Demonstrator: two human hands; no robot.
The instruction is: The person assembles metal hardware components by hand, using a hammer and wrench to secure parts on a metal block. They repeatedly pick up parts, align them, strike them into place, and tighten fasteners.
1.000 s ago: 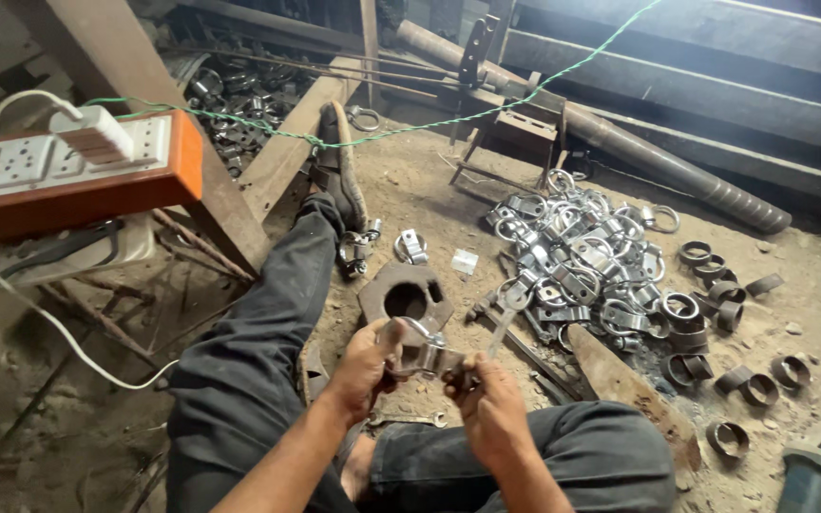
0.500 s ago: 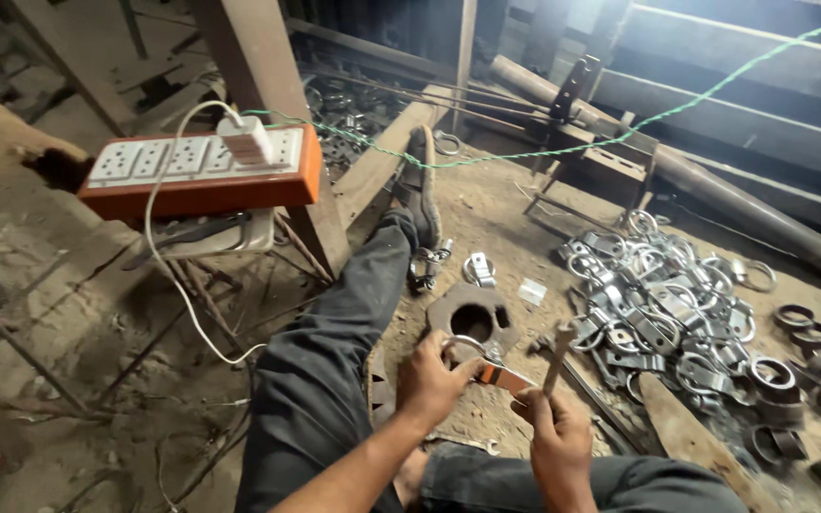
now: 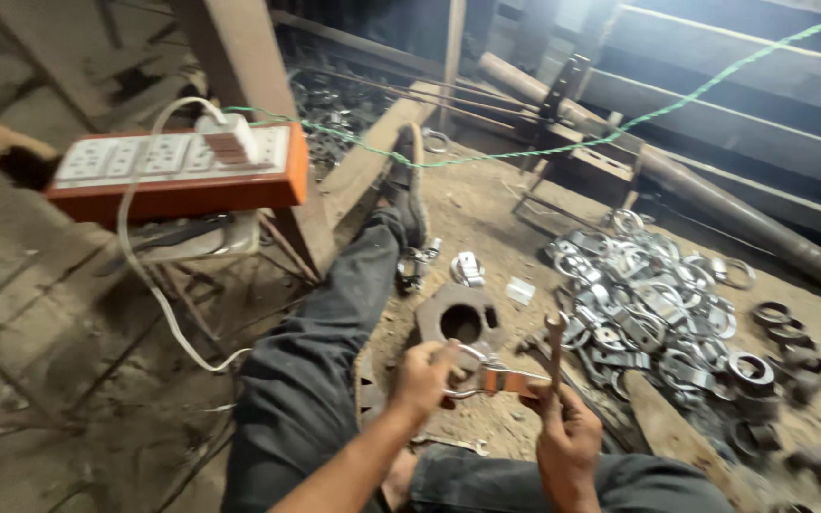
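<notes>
Dirt workshop floor [image 3: 486, 204], clamp pile [image 3: 658, 304] at right; left hand [image 3: 422, 378] closed on metal clamp [image 3: 486, 378] over lap; right hand [image 3: 567, 437] fisted around wrench [image 3: 554, 344], apparently touching clamp.

No packages, labels, signs or screens.

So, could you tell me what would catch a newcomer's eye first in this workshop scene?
Probably the orange power strip at upper left, with a white plug and cable in it. Next, the shiny heap of metal clamps on the dirt floor at right. At bottom centre, the left hand holds a clamp ring while the right hand grips a spanner.
</notes>
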